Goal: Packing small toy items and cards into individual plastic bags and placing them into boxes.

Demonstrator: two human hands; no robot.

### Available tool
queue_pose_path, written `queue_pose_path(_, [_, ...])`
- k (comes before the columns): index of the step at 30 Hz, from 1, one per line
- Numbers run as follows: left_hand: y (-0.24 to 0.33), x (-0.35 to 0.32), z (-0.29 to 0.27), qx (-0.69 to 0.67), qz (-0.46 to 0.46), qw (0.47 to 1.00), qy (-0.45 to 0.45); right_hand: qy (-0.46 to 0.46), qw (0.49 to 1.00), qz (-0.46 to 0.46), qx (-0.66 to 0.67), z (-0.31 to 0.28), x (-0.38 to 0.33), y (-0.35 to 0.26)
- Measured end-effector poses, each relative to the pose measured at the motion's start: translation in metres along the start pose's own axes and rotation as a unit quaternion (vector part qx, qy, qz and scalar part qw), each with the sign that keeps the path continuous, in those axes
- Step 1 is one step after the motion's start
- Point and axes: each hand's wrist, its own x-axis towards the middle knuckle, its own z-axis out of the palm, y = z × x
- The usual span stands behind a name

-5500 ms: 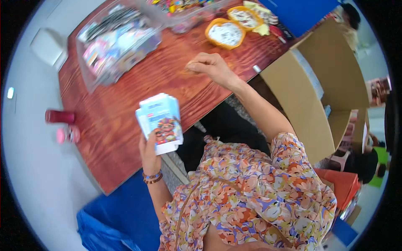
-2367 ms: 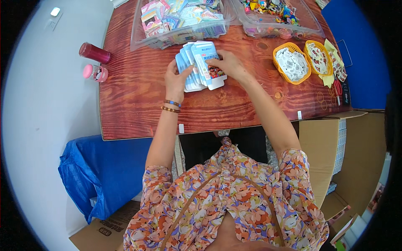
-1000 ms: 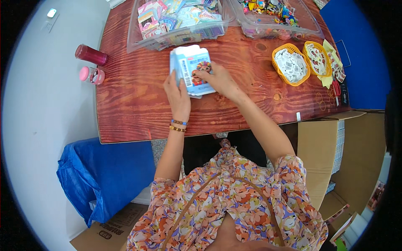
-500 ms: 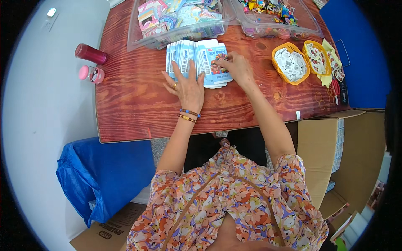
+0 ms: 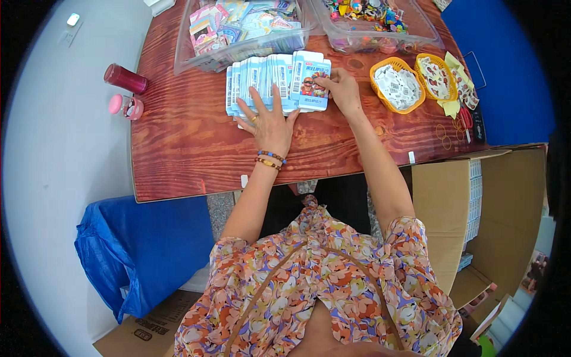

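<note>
Flat blue-and-white cardboard packets [image 5: 266, 70] lie fanned beneath the left hand [image 5: 272, 130], its fingers spread apart, on the red-brown wood-grained worktop [image 5: 190, 134]. The right hand [image 5: 346, 95] clamps the rightmost packet [image 5: 311, 101]; right of that hand stands a yellow plastic basket [image 5: 406, 110].

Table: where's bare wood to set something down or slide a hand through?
Left: table between the pink-lidded jar and left hand, down to the front edge. Right: patch between right forearm and scissors. Crowded: back, with clear bins and blue packs close in front; far right, around yellow baskets.
</note>
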Motion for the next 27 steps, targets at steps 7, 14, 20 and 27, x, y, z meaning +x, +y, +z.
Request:
queue_pose_path(7, [0.01, -0.005, -0.037, -0.386, 0.052, 0.917, 0.088, -0.193, 0.907, 0.009, 0.375, -0.026, -0.071, -0.022])
queue_pose_path(14, [0.008, -0.013, -0.052, -0.535, -0.003, 0.839, -0.1, -0.209, 0.912, -0.057, 0.348, -0.068, -0.092, -0.022])
queue_pose_path(20, [0.019, -0.037, -0.077, -0.189, 0.207, 0.96, -0.026, -0.242, 0.935, -0.062, 0.252, -0.07, -0.096, -0.025])
queue_pose_path(27, [0.016, -0.039, -0.076, -0.295, 0.142, 0.941, -0.084, -0.206, 0.957, -0.084, 0.188, -0.067, -0.1, -0.032])
